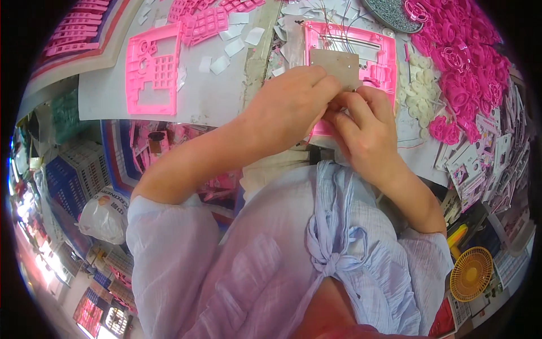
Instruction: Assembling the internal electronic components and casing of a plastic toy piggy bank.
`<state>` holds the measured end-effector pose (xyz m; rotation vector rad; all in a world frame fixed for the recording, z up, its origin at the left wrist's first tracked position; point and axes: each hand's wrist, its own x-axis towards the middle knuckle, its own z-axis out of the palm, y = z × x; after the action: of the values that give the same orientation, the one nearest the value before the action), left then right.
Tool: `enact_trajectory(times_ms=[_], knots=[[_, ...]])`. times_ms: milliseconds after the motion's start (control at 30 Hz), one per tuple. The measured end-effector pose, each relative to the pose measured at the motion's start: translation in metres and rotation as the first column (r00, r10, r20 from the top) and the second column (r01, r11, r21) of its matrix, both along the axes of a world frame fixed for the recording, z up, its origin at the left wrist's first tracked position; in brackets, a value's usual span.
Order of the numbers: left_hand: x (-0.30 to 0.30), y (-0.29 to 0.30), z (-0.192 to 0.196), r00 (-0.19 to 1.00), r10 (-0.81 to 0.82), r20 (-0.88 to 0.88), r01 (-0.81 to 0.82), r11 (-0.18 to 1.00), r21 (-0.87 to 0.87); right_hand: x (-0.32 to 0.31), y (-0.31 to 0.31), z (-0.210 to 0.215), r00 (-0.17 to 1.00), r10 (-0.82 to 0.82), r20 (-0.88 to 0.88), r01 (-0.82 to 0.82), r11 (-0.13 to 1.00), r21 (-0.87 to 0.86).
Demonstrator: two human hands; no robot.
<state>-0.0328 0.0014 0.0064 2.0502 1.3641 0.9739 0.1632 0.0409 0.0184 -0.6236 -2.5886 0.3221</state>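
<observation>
Both hands pinching at a pink plastic frame on the worktable.

We can't make out what small part the fingertips hold; they hide it and the frame's near edge. Our left hand (pixel 293 101) and right hand (pixel 364 127) meet, fingers narrowly pinched, at the lower edge of the pink frame (pixel 378 51), which lies flat straight ahead, its long axis running away from us. A dull grey board (pixel 334 65), rectangular, sits on it. A second pink frame (pixel 151 70), moulded with a key grid, lies well left on the grey sheet (pixel 214 101). Pink flower-shaped parts (pixel 463 56) are heaped at right.
</observation>
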Motion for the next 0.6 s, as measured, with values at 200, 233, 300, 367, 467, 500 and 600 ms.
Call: enact_trajectory(times_ms=[200,233,300,367,467,500,600], knots=[[-0.025,0.018,0.018,0.896,0.442,-0.041,-0.438,0.895,0.082,0.014,0.0,0.023,0.989,0.069,0.128,-0.036,0.968,-0.248],[-0.033,0.012,0.018,0.841,0.529,-0.117,-0.476,0.825,0.305,0.017,0.001,0.02,0.995,0.066,0.076,-0.048,0.974,-0.22],[-0.015,-0.038,0.022,0.85,0.526,-0.009,-0.524,0.849,0.063,0.02,0.002,0.012,0.998,0.064,-0.024,-0.067,0.983,-0.171],[0.003,-0.067,0.001,0.934,0.338,-0.113,-0.342,0.939,-0.026,0.018,0.003,0.008,0.999,0.033,-0.001,-0.033,0.993,-0.116],[0.012,-0.082,-0.004,0.952,0.281,-0.12,-0.29,0.955,-0.062,0.017,0.001,0.007,0.997,0.023,0.069,-0.019,0.998,-0.054],[0.011,-0.084,-0.004,0.958,0.273,-0.083,-0.28,0.957,-0.076,0.017,0.0,0.005,0.994,0.021,0.104,-0.017,0.999,-0.039],[-0.021,-0.068,0.016,0.881,0.429,0.197,-0.346,0.871,-0.349,0.02,-0.005,-0.003,0.995,0.01,0.101,-0.012,1.0,0.016]])
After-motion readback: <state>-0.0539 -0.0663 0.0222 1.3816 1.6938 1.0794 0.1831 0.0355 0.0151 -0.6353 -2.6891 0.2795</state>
